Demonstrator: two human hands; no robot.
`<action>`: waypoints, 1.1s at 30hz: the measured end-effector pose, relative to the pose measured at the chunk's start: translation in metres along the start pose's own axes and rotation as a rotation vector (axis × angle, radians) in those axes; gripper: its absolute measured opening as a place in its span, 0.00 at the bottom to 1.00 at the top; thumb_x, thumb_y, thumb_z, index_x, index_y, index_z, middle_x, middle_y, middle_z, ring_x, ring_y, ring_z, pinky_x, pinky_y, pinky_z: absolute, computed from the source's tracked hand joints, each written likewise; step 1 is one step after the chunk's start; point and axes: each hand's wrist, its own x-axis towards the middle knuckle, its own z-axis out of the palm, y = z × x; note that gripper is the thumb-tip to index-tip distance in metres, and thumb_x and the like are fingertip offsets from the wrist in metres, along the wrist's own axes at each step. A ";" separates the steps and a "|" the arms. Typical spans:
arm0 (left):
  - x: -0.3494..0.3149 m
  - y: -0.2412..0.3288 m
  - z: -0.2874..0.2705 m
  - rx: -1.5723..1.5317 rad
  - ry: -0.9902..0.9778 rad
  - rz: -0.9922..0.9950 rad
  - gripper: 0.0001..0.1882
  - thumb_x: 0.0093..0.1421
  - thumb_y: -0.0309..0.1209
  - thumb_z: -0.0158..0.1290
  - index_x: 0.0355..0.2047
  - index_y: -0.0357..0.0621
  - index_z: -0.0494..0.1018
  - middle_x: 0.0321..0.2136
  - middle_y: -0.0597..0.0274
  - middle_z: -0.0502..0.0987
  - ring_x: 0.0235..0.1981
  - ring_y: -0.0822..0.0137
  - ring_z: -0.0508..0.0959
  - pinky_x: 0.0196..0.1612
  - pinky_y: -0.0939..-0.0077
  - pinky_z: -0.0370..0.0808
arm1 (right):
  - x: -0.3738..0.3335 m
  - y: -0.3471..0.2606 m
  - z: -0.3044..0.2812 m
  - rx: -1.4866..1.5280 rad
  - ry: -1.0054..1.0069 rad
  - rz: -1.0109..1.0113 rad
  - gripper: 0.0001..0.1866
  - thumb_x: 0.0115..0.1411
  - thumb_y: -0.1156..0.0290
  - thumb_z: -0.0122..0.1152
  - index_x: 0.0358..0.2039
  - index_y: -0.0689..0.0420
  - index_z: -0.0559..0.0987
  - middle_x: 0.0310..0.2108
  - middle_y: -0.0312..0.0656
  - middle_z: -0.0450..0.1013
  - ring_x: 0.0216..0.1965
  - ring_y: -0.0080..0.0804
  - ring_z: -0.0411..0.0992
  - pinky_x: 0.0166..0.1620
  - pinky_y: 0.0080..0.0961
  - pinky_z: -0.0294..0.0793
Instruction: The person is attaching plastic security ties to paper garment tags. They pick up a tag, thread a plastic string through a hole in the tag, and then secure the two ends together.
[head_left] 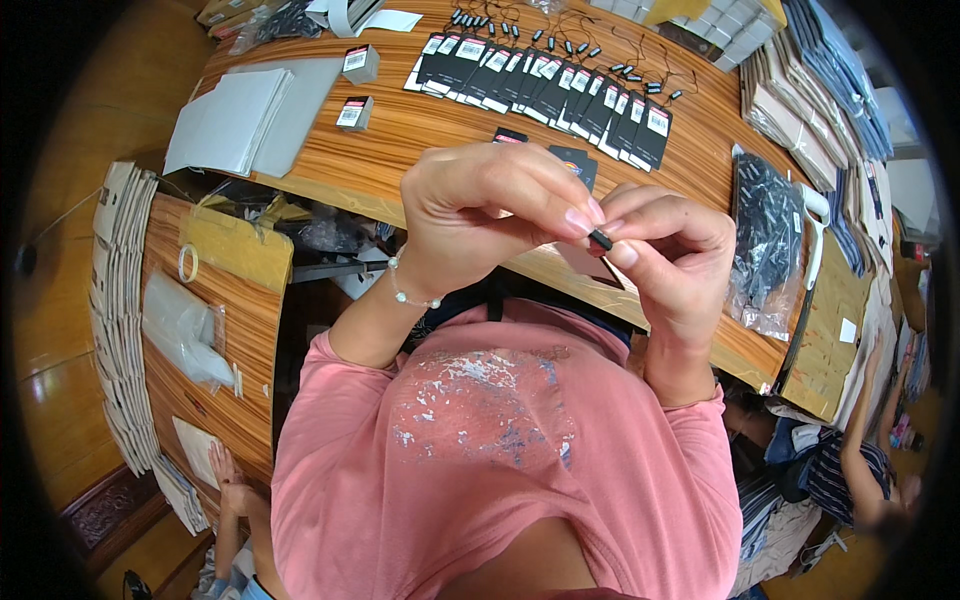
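In front of my chest, both hands meet at a small black plastic string lock (600,240). My left hand (490,205), with a beaded bracelet at the wrist, pinches at its upper left end. My right hand (675,245) grips it between thumb and forefinger from the other side. Just below the fingers, part of a dark-edged card (588,264) shows; whether it is tied to the lock is hidden. Beyond my hands, black hang tags (545,85) with white labels lie in an overlapping row, their corded locks pointing away. Dark cards (572,160) lie partly behind my left hand.
Two small label stacks (354,113) and white sheets (225,120) lie to the left. A plastic bag of black cords (765,230) and a white tagging tool (815,215) are at right. Folded garments (800,110) are piled beyond. Other people's arms (230,490) show at both lower sides.
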 end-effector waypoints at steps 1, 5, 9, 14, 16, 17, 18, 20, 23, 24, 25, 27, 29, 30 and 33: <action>0.000 0.000 -0.001 0.005 -0.006 0.005 0.07 0.42 0.18 0.58 0.22 0.38 0.72 0.23 0.55 0.75 0.25 0.62 0.76 0.28 0.72 0.74 | 0.000 0.000 0.000 0.001 0.001 0.005 0.05 0.42 0.85 0.60 0.24 0.67 0.77 0.27 0.47 0.73 0.32 0.30 0.70 0.36 0.21 0.69; 0.001 -0.002 -0.003 0.042 -0.022 0.020 0.07 0.42 0.18 0.58 0.22 0.38 0.72 0.24 0.55 0.75 0.25 0.62 0.76 0.28 0.73 0.74 | 0.002 0.004 -0.003 0.020 -0.008 0.021 0.05 0.43 0.85 0.60 0.25 0.68 0.77 0.27 0.48 0.73 0.31 0.30 0.70 0.35 0.21 0.69; -0.001 -0.003 -0.001 -0.056 0.042 -0.083 0.08 0.43 0.19 0.59 0.24 0.38 0.72 0.24 0.55 0.75 0.27 0.63 0.76 0.30 0.73 0.74 | 0.003 0.005 -0.005 0.060 -0.012 0.045 0.05 0.44 0.84 0.60 0.25 0.68 0.77 0.29 0.48 0.73 0.32 0.30 0.71 0.35 0.20 0.69; -0.001 0.001 0.006 -0.236 0.167 -0.278 0.09 0.43 0.20 0.59 0.27 0.37 0.72 0.26 0.54 0.74 0.29 0.65 0.75 0.32 0.74 0.74 | 0.006 0.010 -0.008 0.135 -0.011 0.055 0.06 0.44 0.83 0.61 0.26 0.67 0.77 0.30 0.49 0.73 0.32 0.29 0.71 0.35 0.20 0.70; 0.000 0.001 0.005 -0.253 0.166 -0.301 0.10 0.44 0.20 0.59 0.28 0.37 0.71 0.27 0.54 0.74 0.29 0.65 0.75 0.33 0.74 0.74 | 0.005 0.011 -0.008 0.141 -0.002 0.073 0.06 0.44 0.83 0.61 0.26 0.67 0.77 0.30 0.49 0.73 0.32 0.30 0.71 0.36 0.21 0.70; 0.000 0.001 0.005 -0.262 0.165 -0.313 0.10 0.44 0.20 0.59 0.28 0.37 0.71 0.27 0.54 0.74 0.29 0.65 0.75 0.33 0.74 0.74 | 0.005 0.011 -0.008 0.145 0.002 0.082 0.06 0.44 0.83 0.61 0.26 0.67 0.77 0.30 0.49 0.73 0.32 0.30 0.71 0.36 0.21 0.70; -0.001 0.001 0.006 -0.279 0.188 -0.342 0.11 0.45 0.21 0.59 0.29 0.37 0.71 0.27 0.54 0.74 0.29 0.65 0.75 0.33 0.74 0.74 | 0.005 0.011 -0.008 0.115 0.005 0.066 0.06 0.45 0.83 0.61 0.26 0.67 0.77 0.30 0.48 0.73 0.32 0.30 0.71 0.36 0.21 0.70; -0.001 0.002 0.008 -0.313 0.233 -0.401 0.12 0.46 0.24 0.59 0.31 0.37 0.70 0.26 0.55 0.74 0.29 0.66 0.75 0.34 0.75 0.74 | 0.006 0.012 -0.008 0.055 0.010 0.035 0.05 0.45 0.83 0.60 0.27 0.66 0.77 0.29 0.47 0.73 0.32 0.29 0.70 0.37 0.21 0.69; 0.000 0.004 0.006 -0.350 0.208 -0.514 0.14 0.47 0.29 0.59 0.33 0.36 0.69 0.26 0.55 0.74 0.29 0.67 0.75 0.34 0.76 0.73 | 0.005 0.014 -0.008 -0.039 0.094 -0.082 0.05 0.46 0.83 0.59 0.27 0.65 0.76 0.28 0.45 0.72 0.32 0.27 0.70 0.37 0.20 0.69; 0.000 0.004 0.007 -0.343 0.207 -0.530 0.15 0.48 0.30 0.59 0.33 0.36 0.69 0.26 0.55 0.74 0.28 0.68 0.75 0.34 0.77 0.73 | 0.004 0.014 -0.008 -0.049 0.100 -0.085 0.05 0.46 0.83 0.59 0.27 0.65 0.76 0.28 0.45 0.72 0.32 0.27 0.70 0.37 0.20 0.69; 0.000 0.003 0.007 -0.335 0.205 -0.546 0.15 0.48 0.31 0.58 0.33 0.36 0.69 0.26 0.55 0.74 0.28 0.68 0.75 0.34 0.77 0.73 | 0.004 0.013 -0.009 -0.059 0.107 -0.089 0.05 0.47 0.83 0.58 0.27 0.65 0.76 0.28 0.45 0.72 0.32 0.27 0.70 0.37 0.20 0.69; 0.000 0.004 0.009 -0.343 0.203 -0.571 0.15 0.49 0.32 0.58 0.33 0.36 0.69 0.26 0.55 0.74 0.27 0.68 0.75 0.33 0.77 0.74 | 0.003 0.013 -0.011 -0.067 0.108 -0.094 0.05 0.47 0.83 0.58 0.28 0.65 0.75 0.28 0.44 0.72 0.31 0.27 0.69 0.36 0.20 0.68; 0.000 0.005 0.010 -0.374 0.203 -0.590 0.15 0.50 0.33 0.57 0.33 0.36 0.69 0.26 0.55 0.74 0.27 0.68 0.75 0.33 0.77 0.74 | 0.001 0.013 -0.012 -0.063 0.099 -0.098 0.05 0.47 0.83 0.58 0.27 0.65 0.75 0.28 0.44 0.72 0.31 0.26 0.69 0.36 0.20 0.68; 0.000 0.005 0.010 -0.380 0.204 -0.596 0.15 0.50 0.33 0.57 0.33 0.36 0.69 0.26 0.54 0.74 0.26 0.68 0.76 0.32 0.77 0.74 | 0.001 0.013 -0.012 -0.050 0.095 -0.095 0.05 0.47 0.83 0.58 0.27 0.65 0.75 0.28 0.44 0.72 0.31 0.26 0.69 0.36 0.19 0.68; -0.003 0.005 0.012 -0.395 0.203 -0.606 0.14 0.51 0.33 0.56 0.33 0.36 0.69 0.25 0.54 0.74 0.26 0.67 0.76 0.32 0.77 0.74 | -0.002 0.012 -0.013 -0.024 0.083 -0.091 0.05 0.47 0.83 0.58 0.27 0.65 0.75 0.27 0.44 0.71 0.30 0.26 0.69 0.36 0.19 0.68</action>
